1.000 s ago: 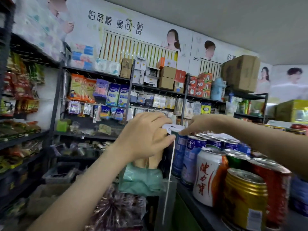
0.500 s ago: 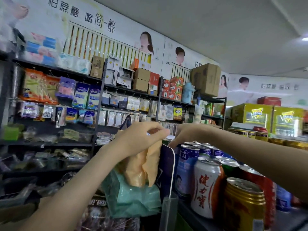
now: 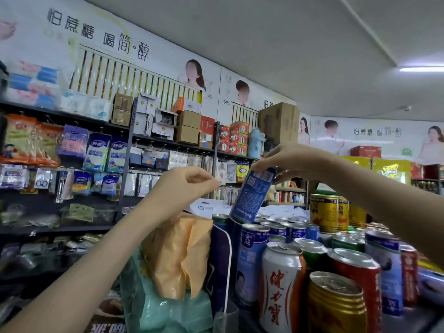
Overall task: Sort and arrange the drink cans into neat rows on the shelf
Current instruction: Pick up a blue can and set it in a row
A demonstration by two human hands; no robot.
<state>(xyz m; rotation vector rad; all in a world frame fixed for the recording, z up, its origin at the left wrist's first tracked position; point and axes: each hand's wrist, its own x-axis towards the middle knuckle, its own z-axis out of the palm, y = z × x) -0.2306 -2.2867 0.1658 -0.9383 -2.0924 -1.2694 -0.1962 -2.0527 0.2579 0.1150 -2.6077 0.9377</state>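
My right hand (image 3: pixel 288 159) grips the top of a tall blue can (image 3: pixel 252 195) and holds it tilted above the row of blue cans (image 3: pixel 283 230) on the shelf. My left hand (image 3: pixel 185 186) hovers just left of that can with fingers loosely curled, holding nothing. In front stand another tall blue can (image 3: pixel 251 263), a white can with red characters (image 3: pixel 281 287), a gold can (image 3: pixel 336 306) and a red can (image 3: pixel 360 280). Green cans (image 3: pixel 312 253) sit behind them.
Orange and green plastic bags (image 3: pixel 177 255) hang left of the shelf end panel (image 3: pixel 219 260). Tall gold cans (image 3: pixel 324 212) stand at the back right. Wall racks with hanging packets (image 3: pixel 96 159) and cartons (image 3: pixel 189 127) fill the far side of the aisle.
My right hand has lifted a blue can out of the row and tilted it. My left hand has come off the white tag and risen slightly. The view has tipped upward.
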